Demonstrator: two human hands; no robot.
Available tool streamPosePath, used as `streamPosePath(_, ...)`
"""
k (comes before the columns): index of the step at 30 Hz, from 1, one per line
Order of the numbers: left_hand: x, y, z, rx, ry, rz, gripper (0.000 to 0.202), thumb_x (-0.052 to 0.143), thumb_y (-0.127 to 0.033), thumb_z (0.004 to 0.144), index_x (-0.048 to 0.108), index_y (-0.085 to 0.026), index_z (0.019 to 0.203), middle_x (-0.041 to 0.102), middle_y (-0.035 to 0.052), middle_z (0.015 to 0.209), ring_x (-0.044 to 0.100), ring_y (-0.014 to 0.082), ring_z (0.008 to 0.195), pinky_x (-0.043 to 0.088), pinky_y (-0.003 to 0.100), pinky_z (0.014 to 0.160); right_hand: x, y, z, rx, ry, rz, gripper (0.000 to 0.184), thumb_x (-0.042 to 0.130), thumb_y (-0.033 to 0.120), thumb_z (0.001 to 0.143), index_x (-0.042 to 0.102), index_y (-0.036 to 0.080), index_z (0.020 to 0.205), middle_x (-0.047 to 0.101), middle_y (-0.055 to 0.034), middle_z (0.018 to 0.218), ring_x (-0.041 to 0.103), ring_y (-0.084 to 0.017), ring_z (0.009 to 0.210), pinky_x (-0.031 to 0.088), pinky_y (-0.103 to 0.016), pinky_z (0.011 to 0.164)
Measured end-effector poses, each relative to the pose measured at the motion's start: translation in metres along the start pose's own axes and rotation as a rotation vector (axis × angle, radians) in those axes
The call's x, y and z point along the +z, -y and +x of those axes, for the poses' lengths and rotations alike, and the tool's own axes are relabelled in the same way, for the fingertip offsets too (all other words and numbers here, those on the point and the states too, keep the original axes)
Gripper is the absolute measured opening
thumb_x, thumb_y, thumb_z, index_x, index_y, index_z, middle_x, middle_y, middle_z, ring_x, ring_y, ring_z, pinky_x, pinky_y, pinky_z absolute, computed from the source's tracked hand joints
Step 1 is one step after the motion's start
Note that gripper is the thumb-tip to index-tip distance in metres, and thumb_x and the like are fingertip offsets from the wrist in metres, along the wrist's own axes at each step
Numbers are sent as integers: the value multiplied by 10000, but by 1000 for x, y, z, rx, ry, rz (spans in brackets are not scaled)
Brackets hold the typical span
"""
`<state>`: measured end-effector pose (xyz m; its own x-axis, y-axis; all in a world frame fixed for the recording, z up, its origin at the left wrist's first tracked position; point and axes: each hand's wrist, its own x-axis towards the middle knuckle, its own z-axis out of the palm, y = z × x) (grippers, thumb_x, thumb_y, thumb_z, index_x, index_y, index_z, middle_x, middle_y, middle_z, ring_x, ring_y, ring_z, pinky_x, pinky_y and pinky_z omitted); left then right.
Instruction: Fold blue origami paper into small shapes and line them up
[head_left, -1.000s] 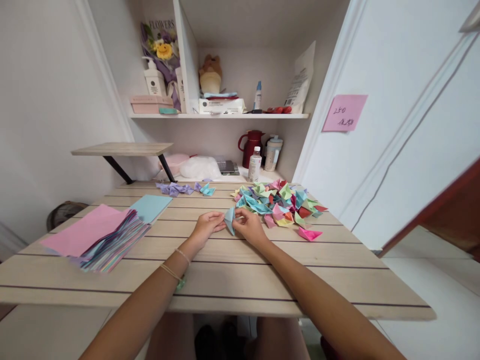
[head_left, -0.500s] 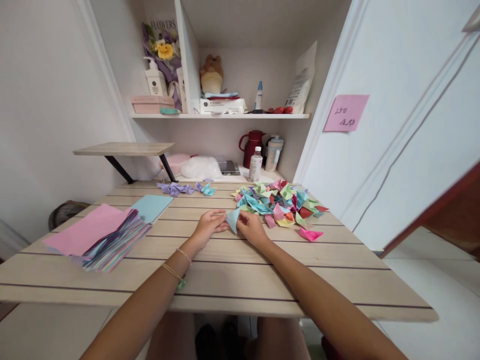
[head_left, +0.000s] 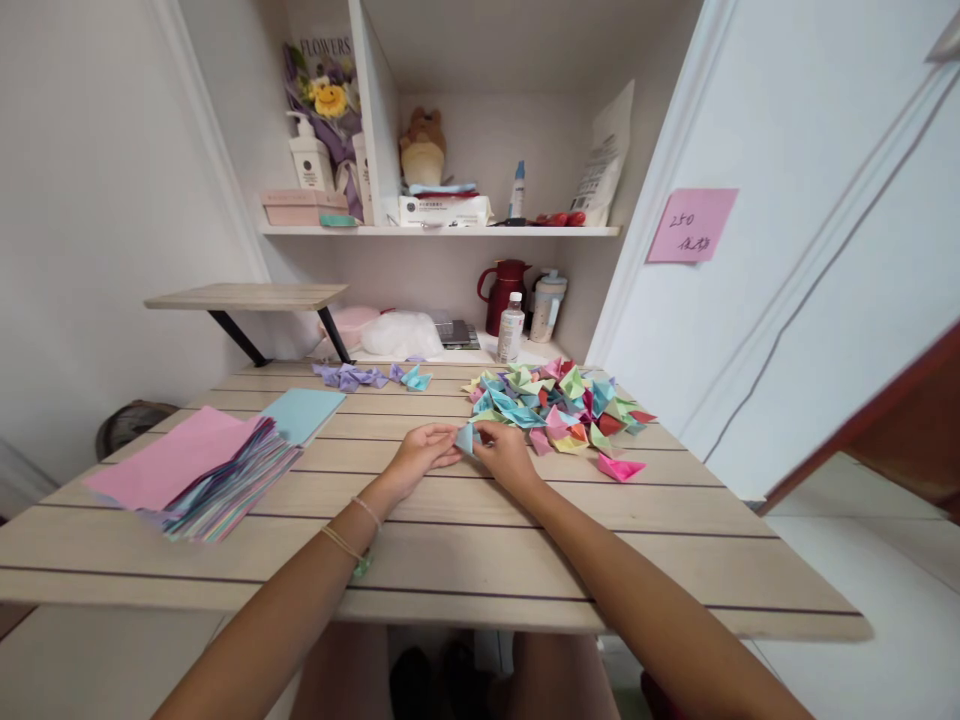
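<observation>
"Blue paper [head_left: 466,439] right in the thick of it, folded small and angular, just left of the pile of paper boats [head_left: 559,405] and slightly on its near side!"

"Who has hold of it?"

"Right hand [head_left: 504,455], close by the pile's near left edge, thumb and fingers pinching the right side of that fold. Firm contact there."

"And the left hand [head_left: 421,458]?"

"Farther left of the pile, fingers stretched out close together, tips right at the fold's left corner. Is it a proper pinch? I cannot tell; the thumb's contact is too small to read."

"What's around them?"

"Plenty! One bright pink boat [head_left: 621,468] sits apart on the near side of the pile, toward its right. Out left of the pile, there's a turquoise fold [head_left: 415,378], with purple folds [head_left: 349,377] beyond it."

"And that big stack of paper [head_left: 225,490]?"

"Well left of the pile and nearer the person, fanned at the edge, pink sheet [head_left: 176,455] on top. Behind the pile stands a clear bottle [head_left: 511,332], and farther back than that, a red jug [head_left: 506,290]."
</observation>
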<state>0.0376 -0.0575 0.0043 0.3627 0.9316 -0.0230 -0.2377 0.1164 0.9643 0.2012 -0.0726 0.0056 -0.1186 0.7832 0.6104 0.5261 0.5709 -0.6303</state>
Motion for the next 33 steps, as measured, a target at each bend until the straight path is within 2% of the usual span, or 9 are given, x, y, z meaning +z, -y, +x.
streamPosePath(4,1,0,-1,3,16,-12,320,697,-241,648,594,-115,924,674,95,840,642,173,778,472,364,835,0,2,0,-50,-2,-25,161,527,157,697,657,189,786,666,-24,780,556,-138,646,414,-222,612)
streamPosePath(8,4,1,-2,-29,40,-82,263,665,-254,682,614,-118,902,672,102,875,636,179,813,469,359,837,1,2,-3,-53,-39,-115,154,533,181,716,655,202,808,662,-34,789,576,-158,706,421,-239,650)
streamPosePath(12,5,1,-2,-80,64,-124,227,651,-263,695,633,-119,870,679,97,857,636,181,814,468,350,829,1,5,-5,-41,-19,-188,181,551,181,705,656,230,843,666,-24,812,588,-163,716,421,-242,651)
streamPosePath(16,4,1,-2,-93,18,-115,208,675,-224,666,648,-112,839,683,95,848,638,164,764,480,321,794,0,7,-4,0,-1,-198,217,554,139,669,675,249,811,678,-15,795,590,-173,702,421,-253,640)
streamPosePath(21,4,-2,-1,-100,5,-73,285,717,-207,611,650,-97,865,683,106,830,638,184,762,490,326,762,1,-3,1,86,69,88,285,523,101,646,674,202,866,673,-21,756,569,-143,630,436,-244,611)
streamPosePath(26,-2,-4,1,-55,-94,-34,313,746,-188,567,633,-92,842,681,109,800,642,190,730,502,331,740,-4,-9,6,397,266,671,385,595,160,638,589,172,1023,648,-13,731,596,-129,631,487,-261,618)
streamPosePath(28,-5,-5,2,-26,-125,-36,314,753,-180,553,625,-94,827,680,105,796,642,185,725,504,327,736,-7,-7,7,515,272,843,348,605,210,670,579,188,1016,649,-23,789,617,-132,687,508,-278,667)
streamPosePath(31,-6,-7,2,7,-134,-30,322,758,-188,546,614,-100,820,678,93,773,643,177,716,509,310,717,-6,-5,6,619,233,873,273,654,275,668,603,190,922,649,-27,813,629,-134,721,527,-267,684)
streamPosePath(33,-5,-7,2,21,-130,-13,323,755,-202,551,608,-103,821,677,89,764,642,170,702,512,297,694,-3,-7,4,623,271,834,260,701,285,628,619,172,846,651,-20,755,631,-130,692,533,-243,669)
